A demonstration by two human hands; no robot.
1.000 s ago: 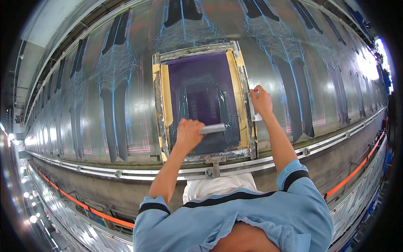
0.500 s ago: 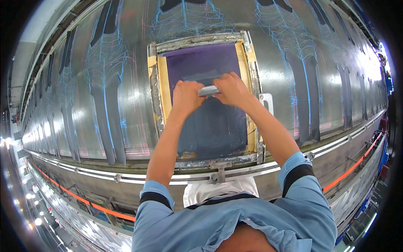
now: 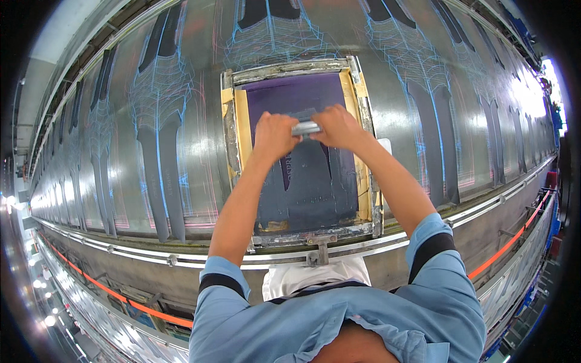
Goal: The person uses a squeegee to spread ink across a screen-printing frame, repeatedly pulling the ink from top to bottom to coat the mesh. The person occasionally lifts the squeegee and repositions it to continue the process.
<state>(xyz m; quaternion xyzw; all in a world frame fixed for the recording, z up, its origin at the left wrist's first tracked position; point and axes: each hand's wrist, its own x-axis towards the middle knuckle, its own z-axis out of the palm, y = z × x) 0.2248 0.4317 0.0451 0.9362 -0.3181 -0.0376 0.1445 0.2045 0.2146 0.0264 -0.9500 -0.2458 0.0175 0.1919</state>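
Both ends of the silver squeegee (image 3: 306, 128) are covered: the left hand (image 3: 276, 136) grasps one end and the right hand (image 3: 339, 128) the other, fingers curled around it. Only the short middle section is exposed; the fingertips and the lower edge of the tool cannot be made out. The squeegee is positioned over the purple mesh (image 3: 296, 91), inside the screen-printing frame (image 3: 290, 71), toward its upper half. Dark ink (image 3: 308, 209) coats the lower mesh; lettering within the uncoated patch is partly masked by the left hand. The left forearm (image 3: 237, 196) conceals part of the frame's left bar. The right forearm (image 3: 396, 181) crosses the right bar and hides most of a white plate (image 3: 385, 145) beside it. Dark panels (image 3: 158, 187) lie on the printing table (image 3: 206, 121) on either side; those at the top are cut off by the picture edge.
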